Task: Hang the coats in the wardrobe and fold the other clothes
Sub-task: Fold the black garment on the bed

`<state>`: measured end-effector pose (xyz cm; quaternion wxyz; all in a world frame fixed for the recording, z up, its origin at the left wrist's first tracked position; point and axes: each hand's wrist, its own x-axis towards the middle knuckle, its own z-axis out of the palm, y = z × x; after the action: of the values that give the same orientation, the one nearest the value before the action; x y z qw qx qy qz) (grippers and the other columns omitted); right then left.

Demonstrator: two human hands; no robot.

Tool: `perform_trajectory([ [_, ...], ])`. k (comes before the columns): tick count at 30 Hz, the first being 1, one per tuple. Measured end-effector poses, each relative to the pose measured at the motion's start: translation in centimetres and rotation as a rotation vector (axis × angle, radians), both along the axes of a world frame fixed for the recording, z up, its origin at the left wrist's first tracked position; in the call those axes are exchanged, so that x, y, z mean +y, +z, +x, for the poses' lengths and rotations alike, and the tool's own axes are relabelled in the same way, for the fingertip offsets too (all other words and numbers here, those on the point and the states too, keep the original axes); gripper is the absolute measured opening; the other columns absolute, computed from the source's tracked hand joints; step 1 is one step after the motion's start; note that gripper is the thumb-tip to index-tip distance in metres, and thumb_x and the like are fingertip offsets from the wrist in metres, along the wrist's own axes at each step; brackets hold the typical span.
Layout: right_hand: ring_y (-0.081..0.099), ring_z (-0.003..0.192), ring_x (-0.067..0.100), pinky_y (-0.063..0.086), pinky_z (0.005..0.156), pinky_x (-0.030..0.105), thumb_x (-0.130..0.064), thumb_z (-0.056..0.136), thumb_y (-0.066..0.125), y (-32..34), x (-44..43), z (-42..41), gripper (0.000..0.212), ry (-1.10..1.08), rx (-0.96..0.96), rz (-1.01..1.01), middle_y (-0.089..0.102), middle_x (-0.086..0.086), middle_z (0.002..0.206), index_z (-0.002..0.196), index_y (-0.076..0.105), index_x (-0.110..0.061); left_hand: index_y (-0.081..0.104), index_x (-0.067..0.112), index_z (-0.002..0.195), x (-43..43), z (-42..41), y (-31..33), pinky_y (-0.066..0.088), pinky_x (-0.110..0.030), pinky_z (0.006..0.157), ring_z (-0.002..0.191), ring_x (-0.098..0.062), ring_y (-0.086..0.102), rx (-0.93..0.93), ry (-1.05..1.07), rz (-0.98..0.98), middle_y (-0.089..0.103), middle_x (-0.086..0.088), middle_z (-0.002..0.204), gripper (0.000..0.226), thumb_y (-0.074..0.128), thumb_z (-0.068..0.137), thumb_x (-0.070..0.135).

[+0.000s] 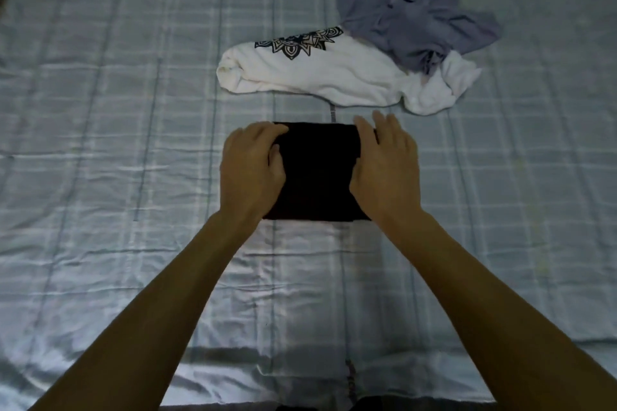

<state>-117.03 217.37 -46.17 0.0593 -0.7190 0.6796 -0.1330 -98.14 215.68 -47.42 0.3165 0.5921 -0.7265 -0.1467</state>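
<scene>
A black garment (317,173), folded into a small rectangle, lies on the bed in front of me. My left hand (250,166) rests on its left edge with fingers bent over the far left corner. My right hand (384,163) lies flat on its right edge, fingers straight and pointing away. Behind it a white shirt (320,79) with a black mandala print lies crumpled. A grey-blue garment (410,16) is bunched on the white shirt's right end.
The bed is covered with a pale blue checked sheet (117,143), wrinkled in places. Its near edge (217,400) runs along the bottom of the view. Wide stretches of sheet lie to the left and right of the clothes.
</scene>
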Motion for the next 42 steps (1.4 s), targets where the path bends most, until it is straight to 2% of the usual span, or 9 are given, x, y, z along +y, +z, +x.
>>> perform_trajectory([
  [4, 0.013, 0.144, 0.036, 0.015, 0.115, 0.049, -0.013, 0.085, 0.060, -3.7, 1.3, -0.2, 0.070, 0.199, 0.050, 0.289, 0.022, 0.021, 0.154, 0.148, 0.028, -0.013, 0.055, 0.006, 0.127, 1.4, -0.4, -4.5, 0.044, -0.051, 0.093, 0.111, -0.035, 0.055, -0.205, -0.246, 0.153, 0.060, -0.018, 0.121, 0.051, 0.063, 0.077, 0.006],
  [8, -0.008, 0.146, 0.031, 0.001, 0.117, 0.047, -0.036, 0.088, 0.058, -6.7, 0.5, 0.0, 0.085, 0.288, 0.174, 0.426, -0.002, 0.015, 0.158, 0.152, 0.005, -0.019, 0.028, 0.019, 0.148, 1.7, -0.4, -8.1, 0.017, -0.056, 0.111, 0.142, -0.035, 0.020, -0.423, -0.328, 0.341, 0.027, -0.017, 0.152, 0.079, 0.068, 0.080, 0.027],
  [12, -0.015, 0.144, 0.033, -0.002, 0.116, 0.056, -0.052, 0.081, 0.062, -9.4, -1.2, 0.8, 0.103, 0.271, 0.243, 0.425, -0.013, 0.017, 0.157, 0.151, -0.007, -0.018, 0.000, 0.024, 0.151, 0.1, -1.0, -10.2, 0.003, -0.051, 0.115, 0.146, -0.030, -0.003, -0.624, -0.344, 0.384, -0.001, -0.013, 0.158, 0.100, 0.065, 0.079, 0.050],
  [17, -0.022, 0.141, 0.038, 0.003, 0.110, 0.066, -0.062, 0.077, 0.063, -12.4, -3.8, 0.6, 0.114, 0.247, 0.229, 0.492, -0.022, 0.018, 0.154, 0.149, -0.016, -0.021, -0.010, 0.022, 0.150, -1.9, -3.0, -12.4, 0.002, -0.056, 0.113, 0.145, -0.034, -0.009, -0.759, -0.292, 0.372, -0.009, -0.015, 0.158, 0.104, 0.056, 0.081, 0.062],
  [25, 0.007, 0.143, 0.042, 0.021, 0.109, 0.063, -0.031, 0.088, 0.062, -11.5, -6.1, 0.6, 0.086, 0.294, 0.255, 0.463, 0.007, 0.026, 0.155, 0.150, 0.006, -0.011, 0.010, 0.014, 0.150, -3.5, -5.0, -11.3, 0.020, -0.052, 0.114, 0.142, -0.038, 0.016, -0.808, -0.166, 0.427, 0.019, -0.020, 0.154, 0.091, 0.068, 0.081, 0.027],
  [29, 0.022, 0.140, 0.040, 0.030, 0.107, 0.058, -0.016, 0.084, 0.066, -8.2, -6.6, -0.1, 0.083, 0.332, 0.258, 0.396, 0.023, 0.025, 0.151, 0.149, 0.014, -0.009, 0.047, 0.009, 0.132, -3.9, -5.6, -8.0, 0.049, -0.050, 0.090, 0.111, -0.039, 0.056, -0.798, -0.138, 0.346, 0.058, -0.020, 0.123, 0.087, 0.085, 0.054, 0.015],
  [34, 0.043, 0.129, 0.038, 0.012, 0.111, 0.063, -0.021, 0.070, 0.076, 0.1, -6.3, 0.4, 0.082, 0.307, 0.340, 0.176, 0.048, 0.021, 0.136, 0.142, 0.037, -0.010, 0.057, 0.008, 0.120, -4.0, -4.6, 0.5, 0.054, -0.046, 0.071, 0.085, -0.036, 0.063, -0.741, -0.090, 0.161, 0.065, -0.017, 0.099, 0.075, 0.079, 0.049, 0.003],
  [36, 0.056, 0.116, 0.038, 0.017, 0.109, 0.062, -0.017, 0.064, 0.079, 4.6, -5.8, 1.5, 0.072, 0.283, 0.329, 0.048, 0.061, 0.022, 0.122, 0.131, 0.053, -0.009, 0.057, 0.008, 0.119, -3.4, -3.4, 4.8, 0.054, -0.048, 0.072, 0.084, -0.037, 0.063, -0.736, -0.063, 0.090, 0.065, -0.017, 0.099, 0.073, 0.078, 0.049, 0.001],
  [42, 0.065, 0.100, 0.037, 0.049, 0.090, 0.055, -0.009, 0.044, 0.088, 17.8, -2.2, 6.6, 0.074, 0.366, 0.294, -0.163, 0.068, 0.019, 0.106, 0.114, 0.066, -0.009, 0.059, 0.004, 0.118, 1.3, 1.7, 17.7, 0.048, -0.052, 0.094, 0.085, -0.036, 0.064, -0.698, 0.056, -0.062, 0.066, -0.020, 0.098, 0.076, 0.077, 0.045, -0.005],
])
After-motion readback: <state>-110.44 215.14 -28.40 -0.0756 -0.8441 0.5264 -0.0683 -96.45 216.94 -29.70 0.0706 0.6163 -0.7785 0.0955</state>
